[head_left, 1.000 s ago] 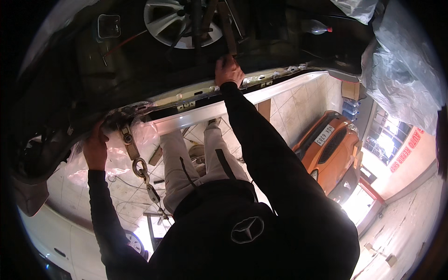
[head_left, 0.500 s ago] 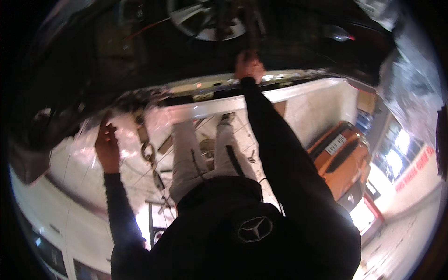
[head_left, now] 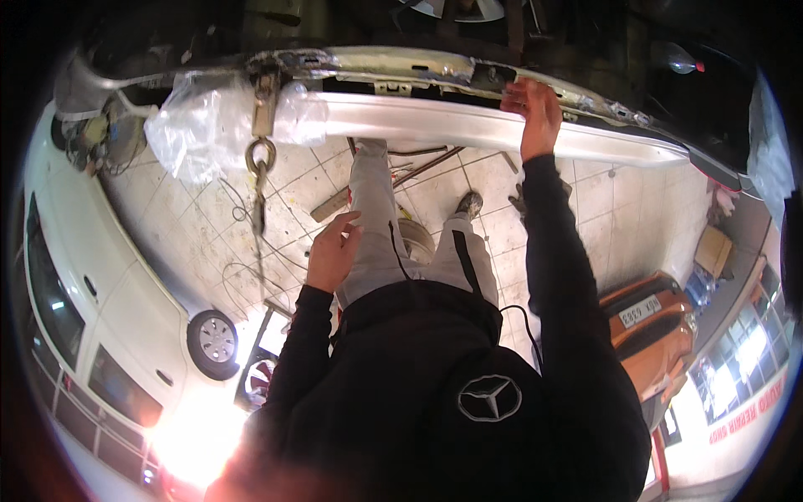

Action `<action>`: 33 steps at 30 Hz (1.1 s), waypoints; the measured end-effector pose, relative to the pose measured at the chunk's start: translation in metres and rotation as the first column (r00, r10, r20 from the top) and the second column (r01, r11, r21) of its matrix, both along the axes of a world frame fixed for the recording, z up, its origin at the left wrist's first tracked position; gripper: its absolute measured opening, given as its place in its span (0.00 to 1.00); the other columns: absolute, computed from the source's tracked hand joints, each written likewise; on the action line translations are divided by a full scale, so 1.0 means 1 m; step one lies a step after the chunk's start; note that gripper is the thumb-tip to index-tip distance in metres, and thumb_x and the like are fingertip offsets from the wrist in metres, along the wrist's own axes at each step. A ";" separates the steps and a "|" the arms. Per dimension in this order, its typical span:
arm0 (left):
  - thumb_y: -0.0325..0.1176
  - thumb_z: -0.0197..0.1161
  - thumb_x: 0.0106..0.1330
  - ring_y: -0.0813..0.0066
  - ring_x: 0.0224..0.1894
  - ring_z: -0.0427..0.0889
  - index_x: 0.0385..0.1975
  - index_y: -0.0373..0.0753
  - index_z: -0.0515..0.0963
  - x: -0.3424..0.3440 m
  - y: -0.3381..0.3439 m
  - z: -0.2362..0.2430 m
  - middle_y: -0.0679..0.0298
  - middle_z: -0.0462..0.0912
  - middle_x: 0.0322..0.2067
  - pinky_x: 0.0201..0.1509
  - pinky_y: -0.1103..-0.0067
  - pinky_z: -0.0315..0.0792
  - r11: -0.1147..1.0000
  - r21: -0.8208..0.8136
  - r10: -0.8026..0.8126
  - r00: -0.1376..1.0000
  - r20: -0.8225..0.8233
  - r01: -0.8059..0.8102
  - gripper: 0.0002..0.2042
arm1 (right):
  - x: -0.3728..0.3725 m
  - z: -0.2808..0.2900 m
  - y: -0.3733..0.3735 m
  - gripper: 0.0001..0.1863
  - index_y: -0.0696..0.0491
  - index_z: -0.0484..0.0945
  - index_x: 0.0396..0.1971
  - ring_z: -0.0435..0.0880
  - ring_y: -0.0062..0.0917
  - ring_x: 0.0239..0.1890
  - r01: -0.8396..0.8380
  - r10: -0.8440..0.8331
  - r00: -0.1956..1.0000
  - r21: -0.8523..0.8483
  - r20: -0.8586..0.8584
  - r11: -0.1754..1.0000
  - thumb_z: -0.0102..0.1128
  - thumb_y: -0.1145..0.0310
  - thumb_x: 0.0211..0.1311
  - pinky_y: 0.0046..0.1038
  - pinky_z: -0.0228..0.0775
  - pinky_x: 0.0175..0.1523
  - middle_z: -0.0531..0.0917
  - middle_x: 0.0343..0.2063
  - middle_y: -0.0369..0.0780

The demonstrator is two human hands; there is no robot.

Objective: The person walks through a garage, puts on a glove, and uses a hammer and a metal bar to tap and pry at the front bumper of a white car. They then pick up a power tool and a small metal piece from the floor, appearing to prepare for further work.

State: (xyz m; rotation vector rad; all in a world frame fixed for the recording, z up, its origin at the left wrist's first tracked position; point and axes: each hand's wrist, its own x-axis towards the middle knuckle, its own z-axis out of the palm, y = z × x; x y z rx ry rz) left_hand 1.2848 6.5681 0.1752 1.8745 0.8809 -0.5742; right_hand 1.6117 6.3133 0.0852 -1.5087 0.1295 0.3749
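My left hand (head_left: 333, 255) hangs before my legs, fingers apart and slightly bent, holding nothing. My right hand (head_left: 535, 113) is raised at the car body's bare metal edge (head_left: 418, 71), fingers apart and bent, touching or just beside it; I cannot tell which. Just below the edge runs a long silver bar (head_left: 418, 117), partly behind that hand. At its left, crumpled clear plastic sheeting (head_left: 196, 125) surrounds a metal pulling clamp (head_left: 264, 109), from which a hook and ring (head_left: 259, 159) hang on a line.
A white car (head_left: 109, 318) stands on the left, an orange car (head_left: 652, 343) at lower right. Loose bars (head_left: 427, 167) and cables lie on the tiled floor (head_left: 485, 176) around my feet. A clear bottle (head_left: 677, 58) and plastic draping (head_left: 769, 142) are at upper right.
My left hand has left the car's edge and dropped toward my legs. My right hand has shifted right along the edge. The view has moved, showing more floor and the white car.
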 end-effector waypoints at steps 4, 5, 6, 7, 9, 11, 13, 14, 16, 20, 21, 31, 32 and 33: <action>0.37 0.62 0.72 0.66 0.28 0.87 0.56 0.43 0.82 -0.112 -0.077 -0.054 0.54 0.89 0.36 0.36 0.71 0.80 0.963 0.167 0.212 0.977 0.000 -0.209 0.15 | -0.108 -0.025 -0.106 0.18 0.55 0.80 0.50 0.85 0.22 0.37 -0.230 0.203 0.936 -0.065 -0.288 0.971 0.56 0.55 0.77 0.26 0.79 0.40 0.87 0.43 0.37; 0.38 0.61 0.73 0.66 0.28 0.88 0.55 0.42 0.82 -0.133 -0.094 -0.054 0.54 0.89 0.36 0.36 0.71 0.80 0.949 0.172 0.273 0.962 -0.018 -0.265 0.15 | -0.139 -0.032 -0.136 0.19 0.54 0.80 0.50 0.85 0.22 0.36 -0.354 0.291 0.901 -0.155 -0.322 0.922 0.57 0.53 0.76 0.27 0.78 0.40 0.87 0.42 0.36; 0.38 0.61 0.73 0.67 0.28 0.88 0.55 0.40 0.82 -0.151 -0.110 -0.051 0.54 0.89 0.37 0.35 0.71 0.80 0.932 0.174 0.330 0.943 -0.038 -0.319 0.16 | -0.165 -0.039 -0.169 0.20 0.55 0.81 0.48 0.85 0.22 0.34 -0.482 0.387 0.847 -0.221 -0.365 0.848 0.57 0.52 0.76 0.27 0.78 0.39 0.87 0.41 0.36; 0.38 0.60 0.74 0.68 0.28 0.87 0.56 0.38 0.81 -0.167 -0.125 -0.051 0.54 0.89 0.37 0.34 0.72 0.80 0.928 0.161 0.348 0.935 -0.063 -0.335 0.16 | -0.191 -0.052 -0.210 0.20 0.55 0.81 0.47 0.86 0.21 0.34 -0.560 0.437 0.809 -0.291 -0.393 0.775 0.57 0.52 0.75 0.27 0.78 0.37 0.88 0.39 0.37; 0.37 0.58 0.76 0.71 0.29 0.87 0.57 0.35 0.80 -0.194 -0.150 -0.066 0.54 0.89 0.37 0.31 0.75 0.80 0.919 0.132 0.385 0.917 -0.101 -0.371 0.17 | -0.240 -0.067 -0.286 0.20 0.56 0.82 0.48 0.88 0.23 0.31 -0.573 0.381 0.783 -0.333 -0.491 0.748 0.58 0.53 0.74 0.27 0.78 0.31 0.88 0.38 0.38; 0.38 0.58 0.76 0.71 0.27 0.86 0.57 0.35 0.80 -0.228 -0.172 -0.089 0.55 0.88 0.37 0.28 0.75 0.80 0.911 0.045 0.413 0.902 -0.130 -0.410 0.17 | -0.274 -0.073 -0.346 0.21 0.56 0.80 0.48 0.88 0.26 0.29 -0.578 0.278 0.719 -0.325 -0.637 0.749 0.60 0.52 0.71 0.29 0.78 0.29 0.89 0.39 0.39; 0.39 0.59 0.75 0.70 0.25 0.86 0.55 0.34 0.79 -0.252 -0.195 -0.112 0.56 0.88 0.36 0.25 0.74 0.79 0.887 -0.026 0.451 0.875 -0.174 -0.462 0.17 | -0.303 -0.083 -0.389 0.21 0.53 0.78 0.52 0.87 0.29 0.31 -0.599 0.193 0.665 -0.361 -0.721 0.715 0.60 0.52 0.70 0.34 0.79 0.29 0.88 0.41 0.40; 0.39 0.59 0.75 0.70 0.26 0.86 0.55 0.34 0.79 -0.254 -0.210 -0.123 0.57 0.88 0.35 0.25 0.74 0.80 0.891 -0.074 0.425 0.880 -0.212 -0.448 0.17 | -0.317 -0.095 -0.417 0.22 0.53 0.77 0.54 0.87 0.31 0.31 -0.596 0.155 0.640 -0.359 -0.753 0.718 0.60 0.52 0.70 0.36 0.80 0.30 0.88 0.43 0.41; 0.39 0.60 0.75 0.70 0.26 0.86 0.55 0.34 0.80 -0.268 -0.222 -0.125 0.58 0.87 0.34 0.26 0.74 0.80 0.882 -0.112 0.415 0.867 -0.275 -0.457 0.17 | -0.336 -0.104 -0.431 0.23 0.53 0.76 0.55 0.88 0.35 0.33 -0.607 0.090 0.591 -0.369 -0.801 0.704 0.60 0.52 0.70 0.42 0.82 0.33 0.87 0.46 0.45; 0.37 0.60 0.74 0.70 0.27 0.86 0.54 0.34 0.80 -0.293 -0.239 -0.156 0.58 0.87 0.33 0.29 0.73 0.82 0.909 -0.091 0.373 0.891 -0.261 -0.407 0.16 | -0.349 -0.111 -0.421 0.24 0.53 0.74 0.59 0.88 0.38 0.35 -0.642 0.080 0.503 -0.310 -0.861 0.701 0.58 0.54 0.71 0.43 0.82 0.34 0.86 0.48 0.45; 0.37 0.60 0.74 0.71 0.27 0.86 0.53 0.33 0.80 -0.285 -0.240 -0.163 0.58 0.87 0.33 0.29 0.73 0.82 0.928 -0.104 0.323 0.910 -0.259 -0.358 0.16 | -0.352 -0.116 -0.424 0.22 0.52 0.75 0.58 0.88 0.37 0.34 -0.645 0.117 0.541 -0.321 -0.833 0.694 0.58 0.54 0.71 0.42 0.81 0.33 0.87 0.47 0.45; 0.36 0.57 0.74 0.67 0.31 0.89 0.50 0.33 0.83 -0.278 -0.299 -0.174 0.56 0.89 0.36 0.36 0.71 0.83 0.937 -0.100 0.320 0.937 -0.138 -0.335 0.15 | -0.307 -0.130 -0.325 0.21 0.50 0.76 0.58 0.86 0.27 0.34 -0.623 0.276 0.571 -0.189 -0.774 0.759 0.59 0.53 0.73 0.33 0.80 0.35 0.86 0.46 0.40; 0.37 0.58 0.73 0.66 0.33 0.89 0.49 0.34 0.83 -0.274 -0.305 -0.167 0.55 0.89 0.37 0.37 0.70 0.83 0.929 -0.155 0.303 0.930 -0.208 -0.337 0.15 | -0.309 -0.128 -0.324 0.22 0.50 0.75 0.58 0.85 0.27 0.35 -0.651 0.302 0.582 -0.211 -0.755 0.729 0.59 0.53 0.73 0.33 0.79 0.35 0.85 0.46 0.40; 0.37 0.58 0.72 0.65 0.34 0.89 0.50 0.34 0.83 -0.286 -0.313 -0.166 0.55 0.89 0.38 0.37 0.70 0.83 0.929 -0.131 0.313 0.923 -0.225 -0.347 0.15 | -0.313 -0.124 -0.324 0.22 0.50 0.75 0.58 0.85 0.27 0.35 -0.673 0.318 0.571 -0.210 -0.757 0.709 0.59 0.53 0.73 0.33 0.79 0.36 0.85 0.46 0.40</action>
